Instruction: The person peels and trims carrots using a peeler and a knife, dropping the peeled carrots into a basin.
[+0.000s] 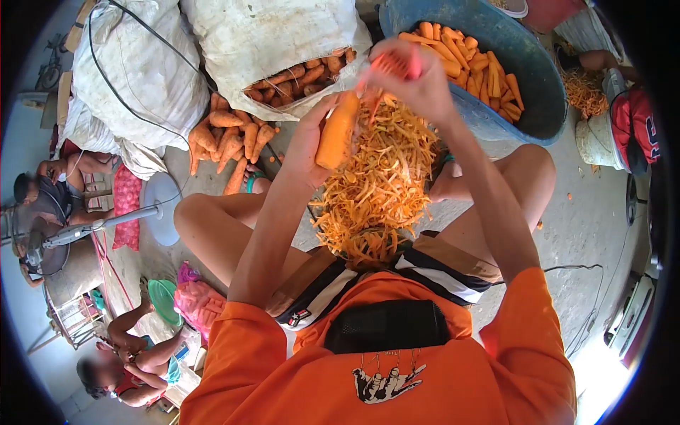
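Note:
My left hand (306, 145) grips a thick orange carrot (337, 138), tilted with its blunt lower end toward me and some darker skin showing near that end. Blurred by motion, my right hand (425, 88) is closed around a red peeler (397, 65) close to the carrot's upper end. Orange peel strips dangle around the tool. Below both hands, a large heap of carrot peelings (379, 184) fills the space between my legs.
Ahead on the right, a blue tub (549, 99) holds peeled carrots (496, 78). Unpeeled carrots (227, 138) spill by an opened white sack (276, 32). A fan (53, 227) and other people (142, 354) are at left; another person's red garment (634, 127) shows at right.

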Demonstrator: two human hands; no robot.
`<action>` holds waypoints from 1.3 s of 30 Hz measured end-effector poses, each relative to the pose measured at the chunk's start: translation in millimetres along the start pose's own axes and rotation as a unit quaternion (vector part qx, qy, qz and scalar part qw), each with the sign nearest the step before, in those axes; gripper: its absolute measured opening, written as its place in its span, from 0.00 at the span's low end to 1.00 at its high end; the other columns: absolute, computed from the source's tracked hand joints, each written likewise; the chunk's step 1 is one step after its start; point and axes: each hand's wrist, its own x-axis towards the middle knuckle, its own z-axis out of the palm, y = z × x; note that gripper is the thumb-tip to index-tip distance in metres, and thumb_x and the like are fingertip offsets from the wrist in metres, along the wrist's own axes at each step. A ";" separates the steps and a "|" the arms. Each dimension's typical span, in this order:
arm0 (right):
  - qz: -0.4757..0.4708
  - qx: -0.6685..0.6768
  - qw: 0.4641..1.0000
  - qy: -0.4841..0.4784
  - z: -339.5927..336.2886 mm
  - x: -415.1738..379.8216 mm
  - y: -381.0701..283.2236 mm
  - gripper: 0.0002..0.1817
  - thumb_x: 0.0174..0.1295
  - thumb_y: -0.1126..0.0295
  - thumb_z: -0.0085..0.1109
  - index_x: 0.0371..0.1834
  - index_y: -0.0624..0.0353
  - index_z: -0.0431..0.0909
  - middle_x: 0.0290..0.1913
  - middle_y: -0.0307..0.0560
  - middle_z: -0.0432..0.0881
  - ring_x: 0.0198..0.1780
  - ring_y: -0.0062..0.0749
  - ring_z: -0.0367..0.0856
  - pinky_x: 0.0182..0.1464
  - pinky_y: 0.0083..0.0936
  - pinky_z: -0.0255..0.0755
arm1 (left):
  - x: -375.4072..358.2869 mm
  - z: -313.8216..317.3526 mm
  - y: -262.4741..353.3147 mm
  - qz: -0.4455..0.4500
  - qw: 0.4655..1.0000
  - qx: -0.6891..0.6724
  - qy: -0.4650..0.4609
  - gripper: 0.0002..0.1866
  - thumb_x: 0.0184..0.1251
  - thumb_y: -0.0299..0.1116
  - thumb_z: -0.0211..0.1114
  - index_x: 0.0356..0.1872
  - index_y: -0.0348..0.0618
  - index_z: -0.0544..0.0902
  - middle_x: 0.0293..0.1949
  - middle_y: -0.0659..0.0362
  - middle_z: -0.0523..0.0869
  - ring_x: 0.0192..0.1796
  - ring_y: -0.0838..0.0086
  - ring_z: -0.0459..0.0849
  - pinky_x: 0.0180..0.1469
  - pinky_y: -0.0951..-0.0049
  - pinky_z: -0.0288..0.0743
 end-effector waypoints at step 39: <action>0.022 0.087 0.996 0.016 5.8 -7.7 -4.3 0.18 0.58 0.58 0.82 0.37 0.61 0.86 0.31 0.40 0.87 0.35 0.17 0.82 0.37 0.18 0.75 | 3.7 -0.6 1.4 0.003 0.999 -0.040 -0.006 0.18 0.82 0.42 0.57 0.63 0.44 0.78 0.46 0.56 0.86 0.41 0.73 0.86 0.34 0.73 0.84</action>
